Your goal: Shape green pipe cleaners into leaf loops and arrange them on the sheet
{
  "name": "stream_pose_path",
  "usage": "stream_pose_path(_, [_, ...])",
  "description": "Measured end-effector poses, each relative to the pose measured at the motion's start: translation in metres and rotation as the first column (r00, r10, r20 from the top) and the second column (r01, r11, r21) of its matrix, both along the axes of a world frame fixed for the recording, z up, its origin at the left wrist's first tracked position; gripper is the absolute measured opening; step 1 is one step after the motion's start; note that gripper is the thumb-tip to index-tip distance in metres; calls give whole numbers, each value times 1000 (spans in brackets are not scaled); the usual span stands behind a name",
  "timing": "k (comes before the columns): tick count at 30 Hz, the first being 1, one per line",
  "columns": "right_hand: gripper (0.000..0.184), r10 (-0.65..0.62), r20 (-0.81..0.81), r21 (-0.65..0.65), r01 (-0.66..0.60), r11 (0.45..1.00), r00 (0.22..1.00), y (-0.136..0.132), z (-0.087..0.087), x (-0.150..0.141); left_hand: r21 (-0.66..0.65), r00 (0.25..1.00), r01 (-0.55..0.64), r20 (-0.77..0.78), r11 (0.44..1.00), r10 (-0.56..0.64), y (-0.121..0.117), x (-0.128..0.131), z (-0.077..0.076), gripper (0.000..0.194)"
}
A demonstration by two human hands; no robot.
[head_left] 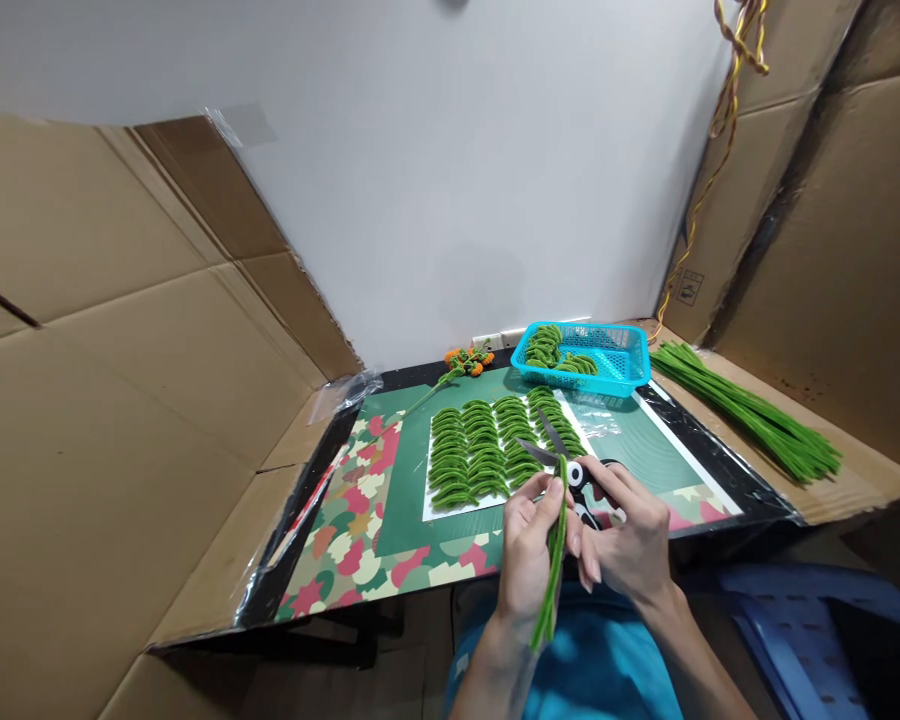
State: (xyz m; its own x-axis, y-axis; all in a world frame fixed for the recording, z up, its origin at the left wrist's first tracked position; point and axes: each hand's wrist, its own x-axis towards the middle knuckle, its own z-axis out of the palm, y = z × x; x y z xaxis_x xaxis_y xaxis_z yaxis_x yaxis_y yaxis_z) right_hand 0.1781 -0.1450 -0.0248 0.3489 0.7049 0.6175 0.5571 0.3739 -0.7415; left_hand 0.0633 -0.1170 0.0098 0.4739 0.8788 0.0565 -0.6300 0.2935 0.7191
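My left hand [526, 545] is closed round a few green pipe cleaners [549, 590], whose long ends hang down over the wrist. My right hand [634, 525] grips black-handled scissors [547, 448], their blades spread apart just above the upper tips of the pipe cleaners. Whether the blades touch the stems I cannot tell. Beyond both hands, rows of short curved green pipe-cleaner pieces [484, 455] lie on a white sheet [436, 514].
A blue plastic basket [630, 375] at the back right holds more curved pieces. Right of it lies a bundle of long green pipe cleaners [750, 415]. An orange-flowered stem [469, 360] rests at the back. Cardboard walls [120, 350] flank the table; a blue stool [795, 630] stands lower right.
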Motion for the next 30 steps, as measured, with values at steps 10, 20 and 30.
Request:
stream_pose_path(10, [42, -35, 91, 84, 27, 996, 995, 2, 1, 13, 25, 1000, 9, -20, 1000, -9, -9, 4, -3, 26])
stream_pose_path(20, [50, -261, 266, -385, 350, 854, 928, 3, -8, 90, 218, 837, -229, -453, 949, 306, 13, -37, 10, 39])
stream_pose_path(30, [49, -309, 363, -336, 433, 837, 879, 3, -32, 122, 742, -113, -269, -657, 614, 745, 73, -157, -4, 30])
